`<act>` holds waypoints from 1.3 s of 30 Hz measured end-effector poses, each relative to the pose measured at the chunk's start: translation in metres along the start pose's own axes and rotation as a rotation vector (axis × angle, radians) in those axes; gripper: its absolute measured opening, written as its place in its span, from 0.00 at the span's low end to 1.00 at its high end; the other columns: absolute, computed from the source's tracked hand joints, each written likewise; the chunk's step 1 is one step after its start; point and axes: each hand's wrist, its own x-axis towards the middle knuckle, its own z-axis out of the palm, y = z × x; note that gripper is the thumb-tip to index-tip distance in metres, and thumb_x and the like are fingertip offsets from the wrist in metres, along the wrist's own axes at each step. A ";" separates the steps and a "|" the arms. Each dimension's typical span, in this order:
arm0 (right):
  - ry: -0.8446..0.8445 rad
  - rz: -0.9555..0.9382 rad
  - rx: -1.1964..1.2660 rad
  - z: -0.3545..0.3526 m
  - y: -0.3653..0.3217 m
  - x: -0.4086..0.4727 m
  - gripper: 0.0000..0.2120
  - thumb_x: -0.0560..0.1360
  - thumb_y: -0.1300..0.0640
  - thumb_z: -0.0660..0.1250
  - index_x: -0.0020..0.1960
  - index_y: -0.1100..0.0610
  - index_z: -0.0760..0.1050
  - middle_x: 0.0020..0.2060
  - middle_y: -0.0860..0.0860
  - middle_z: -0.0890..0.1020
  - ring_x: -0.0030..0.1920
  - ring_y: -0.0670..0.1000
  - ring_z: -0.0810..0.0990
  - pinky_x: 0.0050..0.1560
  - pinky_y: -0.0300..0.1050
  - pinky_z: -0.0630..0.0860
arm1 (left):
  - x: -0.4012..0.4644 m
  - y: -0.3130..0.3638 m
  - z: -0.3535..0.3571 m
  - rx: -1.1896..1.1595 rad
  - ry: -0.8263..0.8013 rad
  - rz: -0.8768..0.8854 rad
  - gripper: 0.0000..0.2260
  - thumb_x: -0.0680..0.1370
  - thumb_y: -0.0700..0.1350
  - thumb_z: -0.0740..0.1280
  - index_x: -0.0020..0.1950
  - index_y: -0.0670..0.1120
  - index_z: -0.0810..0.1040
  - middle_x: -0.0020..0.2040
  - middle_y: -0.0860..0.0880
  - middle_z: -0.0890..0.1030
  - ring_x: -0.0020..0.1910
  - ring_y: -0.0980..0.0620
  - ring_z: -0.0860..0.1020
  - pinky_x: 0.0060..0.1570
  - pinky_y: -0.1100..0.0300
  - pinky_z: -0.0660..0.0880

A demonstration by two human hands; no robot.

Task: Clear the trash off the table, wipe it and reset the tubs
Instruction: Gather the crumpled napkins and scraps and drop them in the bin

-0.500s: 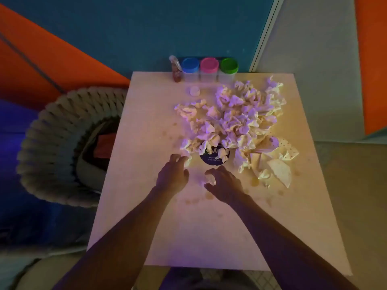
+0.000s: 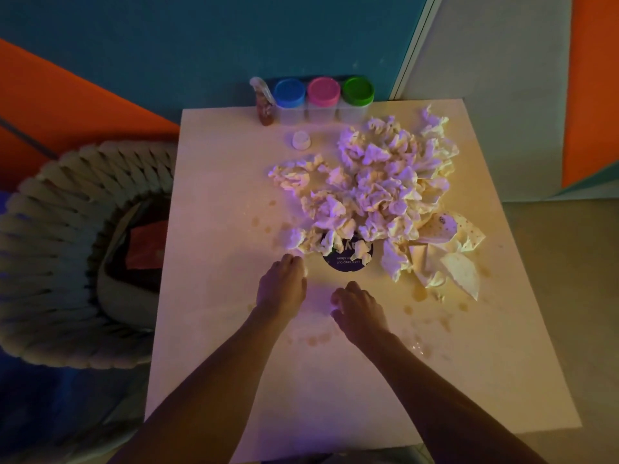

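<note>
Crumpled white paper napkins (image 2: 375,192) lie heaped across the far right of your pale square table (image 2: 214,329). Three clear tubs (image 2: 321,102) line its far edge. Your left hand (image 2: 281,289) touches the heap's near edge, fingers loosely curled; your right hand (image 2: 360,309) hovers curled, holding nothing visible.

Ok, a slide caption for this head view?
Both hands, left and right, reach toward crumpled napkins heaped on a stained table.
</note>
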 end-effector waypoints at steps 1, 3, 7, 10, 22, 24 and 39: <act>-0.010 0.019 0.056 0.000 0.000 0.002 0.11 0.77 0.56 0.67 0.59 0.53 0.78 0.55 0.51 0.76 0.55 0.56 0.79 0.48 0.46 0.74 | 0.002 -0.002 0.000 0.003 -0.017 -0.001 0.12 0.78 0.45 0.69 0.59 0.47 0.73 0.60 0.47 0.75 0.54 0.44 0.78 0.48 0.52 0.76; -0.013 0.051 0.203 -0.003 -0.001 0.006 0.11 0.75 0.61 0.66 0.56 0.54 0.78 0.53 0.52 0.76 0.53 0.56 0.79 0.48 0.46 0.74 | 0.004 -0.004 -0.001 -0.052 0.004 -0.014 0.08 0.78 0.44 0.67 0.55 0.47 0.73 0.56 0.47 0.76 0.50 0.43 0.79 0.44 0.52 0.74; 0.104 0.149 0.463 -0.022 -0.004 0.022 0.14 0.68 0.68 0.64 0.50 0.54 0.77 0.54 0.52 0.76 0.48 0.56 0.78 0.46 0.47 0.75 | 0.003 -0.009 -0.007 -0.265 0.122 0.010 0.13 0.75 0.40 0.65 0.59 0.49 0.74 0.52 0.46 0.76 0.44 0.42 0.80 0.42 0.50 0.78; 0.223 0.186 0.493 -0.040 -0.007 0.040 0.15 0.70 0.69 0.61 0.48 0.54 0.80 0.49 0.51 0.80 0.50 0.55 0.78 0.47 0.47 0.74 | 0.007 -0.012 -0.019 -0.354 0.186 -0.018 0.07 0.75 0.36 0.63 0.49 0.46 0.77 0.51 0.46 0.73 0.42 0.41 0.78 0.44 0.50 0.76; 0.258 0.310 0.374 -0.048 -0.022 0.088 0.29 0.68 0.39 0.71 0.63 0.50 0.69 0.60 0.52 0.79 0.59 0.58 0.77 0.57 0.52 0.73 | 0.065 -0.003 -0.020 -0.171 0.177 0.002 0.15 0.75 0.45 0.72 0.58 0.43 0.74 0.58 0.43 0.74 0.54 0.38 0.74 0.47 0.46 0.77; 0.259 0.310 0.286 -0.049 -0.025 0.092 0.26 0.70 0.40 0.71 0.64 0.48 0.69 0.60 0.51 0.78 0.60 0.58 0.77 0.51 0.48 0.67 | 0.068 -0.003 -0.017 -0.111 0.141 0.023 0.19 0.75 0.46 0.72 0.64 0.45 0.72 0.59 0.42 0.75 0.54 0.38 0.75 0.46 0.47 0.79; 0.337 0.300 0.565 -0.052 -0.023 0.095 0.08 0.64 0.51 0.62 0.42 0.51 0.73 0.41 0.51 0.79 0.41 0.57 0.77 0.38 0.49 0.76 | 0.060 -0.016 -0.030 -0.357 0.155 -0.048 0.09 0.73 0.39 0.70 0.51 0.44 0.77 0.48 0.45 0.74 0.44 0.40 0.77 0.43 0.52 0.75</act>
